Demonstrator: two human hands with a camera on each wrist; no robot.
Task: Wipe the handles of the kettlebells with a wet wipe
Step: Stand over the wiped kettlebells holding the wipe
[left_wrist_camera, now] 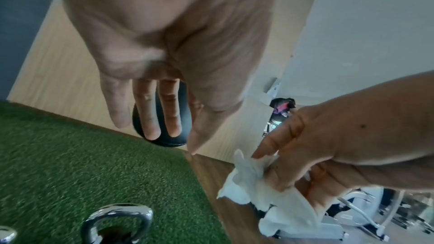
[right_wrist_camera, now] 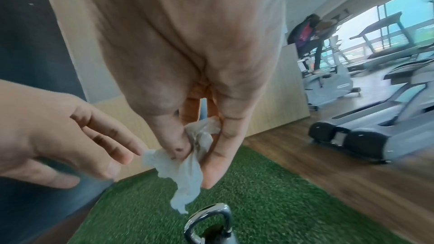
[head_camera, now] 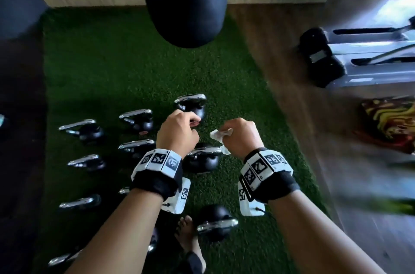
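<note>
Several black kettlebells with chrome handles stand on green turf. One kettlebell is just beyond my hands, another right below them. My right hand pinches a crumpled white wet wipe above the turf, and the wipe hangs over a chrome handle without touching it. My left hand hovers beside the wipe, its fingers straight and holding nothing. In the right wrist view the left hand almost reaches the wipe's edge.
A black punching bag hangs over the far turf. Treadmills stand on the wooden floor to the right, with a patterned cloth nearer. My bare foot is on the turf between kettlebells.
</note>
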